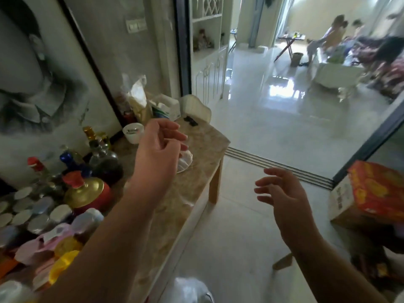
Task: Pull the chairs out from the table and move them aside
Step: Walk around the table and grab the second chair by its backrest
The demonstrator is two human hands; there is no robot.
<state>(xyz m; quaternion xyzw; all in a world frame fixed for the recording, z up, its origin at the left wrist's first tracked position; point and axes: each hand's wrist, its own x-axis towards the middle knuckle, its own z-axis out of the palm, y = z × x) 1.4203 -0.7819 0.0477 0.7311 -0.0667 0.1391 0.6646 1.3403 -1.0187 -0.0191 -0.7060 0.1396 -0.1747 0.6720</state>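
This is a home, a dining corner opening through a sliding-door track (282, 166) onto a living room. Near left, a marble-topped table (203, 149) stands against the wall, crowded with bottles (87, 189), jars (39, 215) and a cup (133, 132), under a large framed portrait (43, 68). Far off, a white cabinet (207, 51) lines the glossy tiled floor (273, 119), and people (334, 33) gather by a sofa (341, 73) at far right.

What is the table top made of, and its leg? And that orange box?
The table top looks like polished marble or stone: beige, mottled veins, slight shine. Its leg looks like pale bare wood, matte. The orange box looks like printed cardboard, with a plain brown side showing.
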